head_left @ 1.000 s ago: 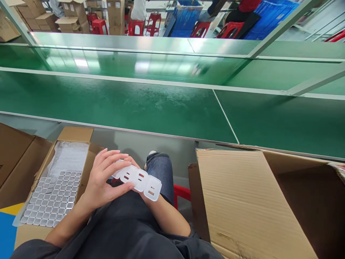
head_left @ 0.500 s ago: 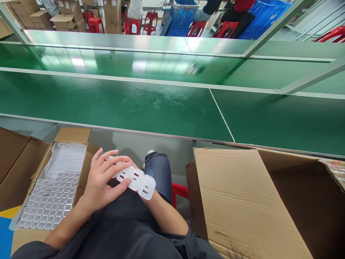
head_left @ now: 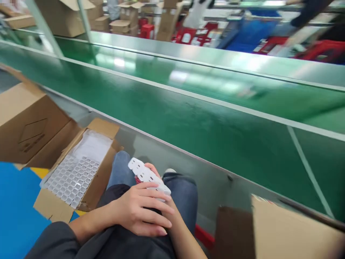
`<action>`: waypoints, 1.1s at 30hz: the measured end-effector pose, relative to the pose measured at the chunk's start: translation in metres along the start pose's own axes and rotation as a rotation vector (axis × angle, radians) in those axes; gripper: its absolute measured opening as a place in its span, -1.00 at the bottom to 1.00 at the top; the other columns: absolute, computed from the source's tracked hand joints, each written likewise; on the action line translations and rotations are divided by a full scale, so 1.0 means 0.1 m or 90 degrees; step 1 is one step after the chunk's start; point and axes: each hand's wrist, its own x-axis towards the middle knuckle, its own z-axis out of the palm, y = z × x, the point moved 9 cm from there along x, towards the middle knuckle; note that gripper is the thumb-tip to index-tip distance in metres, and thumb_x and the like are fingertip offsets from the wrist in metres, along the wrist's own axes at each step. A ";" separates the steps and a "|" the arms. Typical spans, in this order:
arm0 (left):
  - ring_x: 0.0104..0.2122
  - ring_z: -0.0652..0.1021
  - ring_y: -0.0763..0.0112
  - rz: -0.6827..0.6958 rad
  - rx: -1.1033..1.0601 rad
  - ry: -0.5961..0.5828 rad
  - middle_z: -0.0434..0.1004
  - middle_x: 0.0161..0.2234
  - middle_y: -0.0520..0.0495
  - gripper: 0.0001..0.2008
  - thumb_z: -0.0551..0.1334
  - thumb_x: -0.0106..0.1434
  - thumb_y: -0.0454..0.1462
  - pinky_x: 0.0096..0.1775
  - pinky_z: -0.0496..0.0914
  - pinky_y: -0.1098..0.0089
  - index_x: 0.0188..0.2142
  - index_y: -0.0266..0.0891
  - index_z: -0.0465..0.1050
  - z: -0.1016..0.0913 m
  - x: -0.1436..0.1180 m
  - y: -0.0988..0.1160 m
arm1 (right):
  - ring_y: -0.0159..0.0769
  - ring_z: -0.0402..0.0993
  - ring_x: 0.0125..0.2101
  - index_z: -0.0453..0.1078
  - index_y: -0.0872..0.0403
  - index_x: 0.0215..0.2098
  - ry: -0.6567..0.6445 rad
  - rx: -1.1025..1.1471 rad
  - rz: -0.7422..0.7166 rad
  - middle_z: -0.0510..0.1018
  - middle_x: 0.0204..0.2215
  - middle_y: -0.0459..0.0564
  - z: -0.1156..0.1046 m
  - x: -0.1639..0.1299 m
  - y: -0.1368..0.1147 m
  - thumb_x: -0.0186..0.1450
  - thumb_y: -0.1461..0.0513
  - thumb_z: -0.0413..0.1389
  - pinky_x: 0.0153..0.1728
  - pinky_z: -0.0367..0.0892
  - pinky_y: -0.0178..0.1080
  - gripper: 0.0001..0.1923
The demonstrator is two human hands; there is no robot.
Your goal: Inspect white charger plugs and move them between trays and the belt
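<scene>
Resting over the lap, a row of white plug parts (head_left: 147, 175) is held between both hands, its far end sticking out free toward the green belt (head_left: 188, 126). The left hand (head_left: 140, 212) is laid flat over the near end, fingers together and curled lightly on top. The right hand (head_left: 159, 172) is mostly hidden beneath; only fingertips show at the row's edge, so its grip cannot be told for certain, though it seems to cradle the row from below. A slip seems possible: the unsupported end could tip and fall between the knees. An open box (head_left: 88, 187) of small grey pieces (head_left: 71, 178) stands just left of the lap.
</scene>
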 end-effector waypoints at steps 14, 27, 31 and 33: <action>0.19 0.41 0.10 -0.657 0.098 0.276 0.59 0.04 -0.05 -0.82 0.25 0.23 -0.22 0.31 0.09 -0.14 -0.20 -0.04 0.61 0.46 -2.70 -1.87 | -0.07 0.37 0.07 0.32 0.08 0.06 -0.194 -0.880 -0.050 0.38 0.03 0.12 1.38 2.11 1.23 -0.01 0.29 0.19 0.14 0.24 -0.10 -0.39; 0.10 0.52 0.02 -0.731 0.077 0.316 0.66 -0.11 -0.06 -0.74 0.22 0.17 -0.12 0.26 0.22 -0.18 -0.19 0.17 0.63 0.64 -3.29 -2.22 | 0.13 0.09 0.21 0.23 0.18 0.22 -0.281 -1.351 -0.018 0.22 0.19 0.37 3.03 3.81 3.20 0.07 0.09 0.36 0.14 0.04 -0.03 -0.18; 0.05 0.58 0.03 -0.723 0.086 0.246 0.69 -0.23 0.03 -0.68 0.23 0.07 -0.11 0.21 0.30 -0.09 -0.20 0.41 0.59 0.71 -3.28 -2.40 | 0.09 0.11 0.19 0.25 0.18 0.20 -0.271 -1.424 0.006 0.25 0.19 0.29 3.04 3.90 3.43 0.19 0.07 0.28 0.15 0.02 -0.01 -0.31; 0.02 0.60 0.03 -0.690 0.119 0.226 0.70 -0.28 0.06 -0.60 0.25 0.03 -0.14 0.14 0.34 -0.09 -0.18 0.55 0.53 0.68 -3.23 -2.43 | 0.05 0.13 0.19 0.27 0.14 0.18 -0.261 -1.446 0.025 0.27 0.19 0.20 3.01 3.89 3.53 0.26 0.05 0.22 0.16 0.02 0.01 -0.39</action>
